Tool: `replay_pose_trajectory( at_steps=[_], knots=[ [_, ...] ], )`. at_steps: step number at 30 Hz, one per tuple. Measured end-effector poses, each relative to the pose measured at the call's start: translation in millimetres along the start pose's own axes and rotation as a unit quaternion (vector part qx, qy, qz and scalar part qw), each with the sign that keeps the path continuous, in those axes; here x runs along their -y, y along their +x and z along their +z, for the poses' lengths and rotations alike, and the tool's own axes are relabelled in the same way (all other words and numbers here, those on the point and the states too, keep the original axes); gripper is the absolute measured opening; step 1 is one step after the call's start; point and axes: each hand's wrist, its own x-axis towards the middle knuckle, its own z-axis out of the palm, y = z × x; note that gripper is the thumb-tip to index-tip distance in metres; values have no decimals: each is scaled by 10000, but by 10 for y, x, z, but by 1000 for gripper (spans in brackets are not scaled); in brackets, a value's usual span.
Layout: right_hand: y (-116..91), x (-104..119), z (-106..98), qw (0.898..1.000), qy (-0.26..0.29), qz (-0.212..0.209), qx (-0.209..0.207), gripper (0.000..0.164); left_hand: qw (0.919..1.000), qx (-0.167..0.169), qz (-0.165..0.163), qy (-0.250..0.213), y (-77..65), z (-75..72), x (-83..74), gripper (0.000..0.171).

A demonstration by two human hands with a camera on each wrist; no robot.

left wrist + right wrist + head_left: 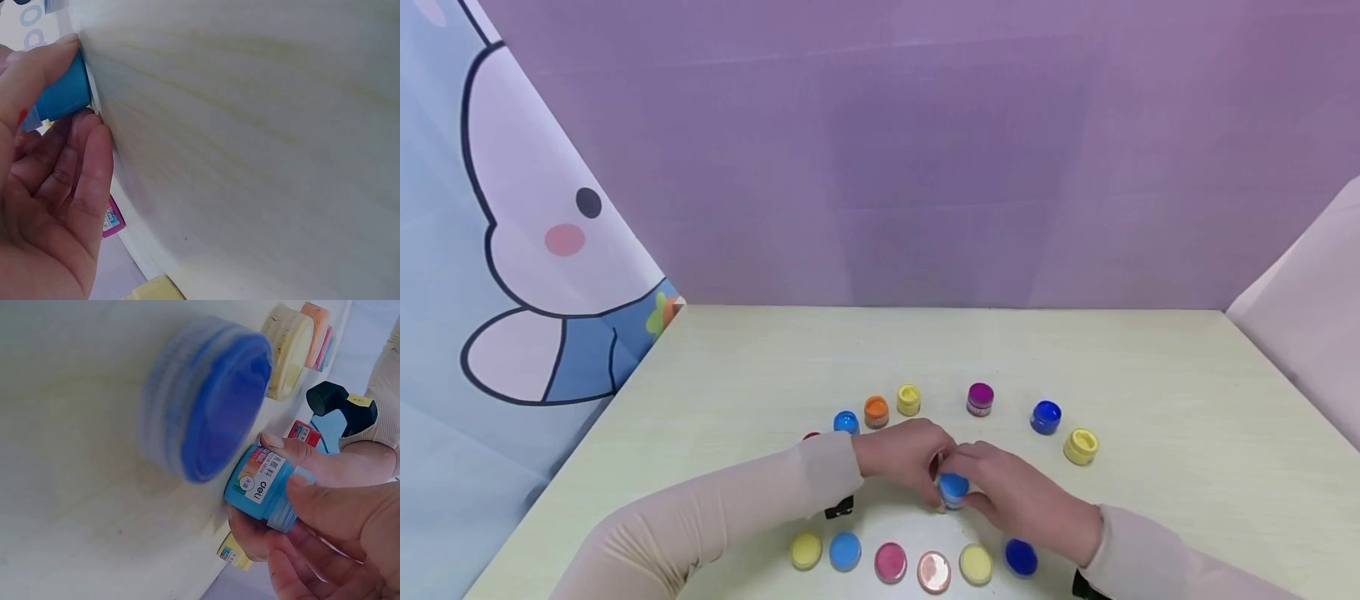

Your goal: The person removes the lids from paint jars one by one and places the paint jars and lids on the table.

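Observation:
A small light blue paint jar point(954, 489) stands upright close to the tabletop, between both hands. My left hand point(904, 454) grips its body from the left, with the thumb point(57, 53) along one side and the fingers curled round the other. On its clear ribbed top, the thumb and fingers of my right hand point(1018, 492) pinch from the right. The jar's printed label point(257, 475) faces the right wrist camera. Part of the jar is hidden behind the fingers.
Behind the hands, an arc of paint jars includes orange point(876, 412), purple point(980, 399), dark blue point(1046, 417) and yellow point(1081, 447) ones. Several round lids lie in a front row, among them a pink lid point(891, 562) and a dark blue lid point(1021, 557).

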Motion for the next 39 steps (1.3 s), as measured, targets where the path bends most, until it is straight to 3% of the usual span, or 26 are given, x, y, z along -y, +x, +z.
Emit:
replay_pose_trajectory(
  at_steps=[4,13,17,27,34,39],
  knots=[
    [-11,3,-1,10000,22,-80,0,32,10000,-5,10,5,-1,-1,-3,31],
    [4,44,27,9968,-135,757,-221,41,10000,-9,37,49,-8,3,-9,31],
    [27,49,41,9953,-16,939,-214,42,10000,-5,51,-24,-9,4,-1,30],
    [28,36,-18,9989,199,423,-3,23,10000,7,40,13,16,9,16,32],
    [15,7,-21,9996,112,-253,-16,37,10000,21,13,-75,2,-6,5,32],
    [13,33,-33,9999,47,134,-63,27,9999,19,103,-63,-2,-7,6,31]
  ],
)
